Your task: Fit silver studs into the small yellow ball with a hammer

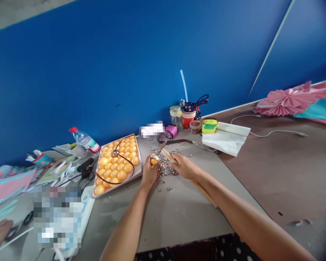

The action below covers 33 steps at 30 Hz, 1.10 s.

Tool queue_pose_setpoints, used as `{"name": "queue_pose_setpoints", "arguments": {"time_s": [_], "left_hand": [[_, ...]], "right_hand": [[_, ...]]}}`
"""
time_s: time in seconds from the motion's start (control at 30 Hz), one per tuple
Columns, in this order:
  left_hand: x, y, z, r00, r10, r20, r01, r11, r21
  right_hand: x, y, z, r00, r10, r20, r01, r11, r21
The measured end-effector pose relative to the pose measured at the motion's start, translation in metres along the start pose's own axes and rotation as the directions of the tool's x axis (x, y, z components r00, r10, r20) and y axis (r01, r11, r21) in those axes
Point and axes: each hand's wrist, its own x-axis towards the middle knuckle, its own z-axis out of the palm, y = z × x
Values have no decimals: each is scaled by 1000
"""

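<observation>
My left hand [150, 174] is closed around a small yellow-orange ball [154, 160], which has a dark marking or piece on it too small to make out. In my right hand [183, 166] is a hammer [167, 155] with a long wooden handle and a dark metal head, gripped close to the head. The head hovers near the ball; whether they touch cannot be made out. Beneath both hands lies a scattered pile of small shiny metal pieces [167, 169]. To the left, a shallow white tray [140, 167] holds rows of similar orange balls, with a dark cord across them.
A clear bottle [87, 142] with a red cap stands behind the tray. Along the blue wall are a jar [176, 116], red cups [188, 119] with tools and a purple item [171, 131]. A white sheet [225, 137] lies right. Another person's hand [0, 232] shows at far left.
</observation>
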Motion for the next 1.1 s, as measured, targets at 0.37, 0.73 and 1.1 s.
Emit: {"name": "queue_pose_setpoints", "arguments": {"time_s": [0.37,0.73,1.1], "left_hand": [[1,-1,-1,1000,14,-3,-13,994,112],[1,-4,-1,989,134,56,-141,978,156],[0,-3,-4,985,163,54,-171,969,181]], "right_hand": [[-4,-3,-1,999,-12,-46,10,999,-40],[-5,-7,0,999,15,35,-12,998,-64],[2,5,4,998,28,48,-26,998,-51]]}}
